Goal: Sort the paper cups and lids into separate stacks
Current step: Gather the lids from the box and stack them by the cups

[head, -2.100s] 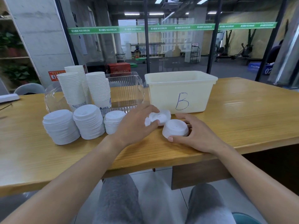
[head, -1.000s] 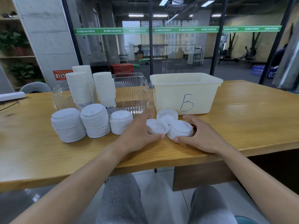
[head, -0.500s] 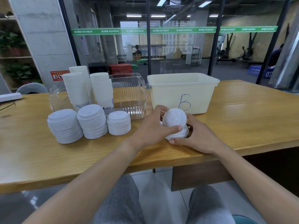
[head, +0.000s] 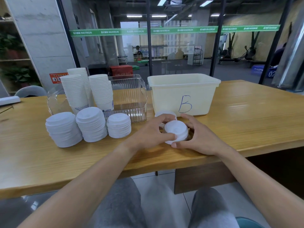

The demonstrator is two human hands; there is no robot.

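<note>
A small stack of white lids point(head: 176, 130) sits on the wooden table near its front edge. My left hand point(head: 149, 135) grips the stack from the left, thumb on its front rim. My right hand point(head: 199, 139) cups it from the right with curled fingers. One more loose lid point(head: 165, 114) lies just behind, partly hidden by my left fingers. To the left stand three finished lid stacks point(head: 91, 126). Behind them rise three tall stacks of white paper cups point(head: 75, 91).
A cream plastic bin marked "B" point(head: 184, 94) stands behind my hands. A clear ribbed plastic container point(head: 130, 97) sits to its left, behind the cups. The table's front edge point(head: 164, 163) runs just below my wrists. A glass wall is behind the table.
My left hand has set the lid it held tilted onto the small stack. Both hands now close round that stack, which sits flat on the table.
</note>
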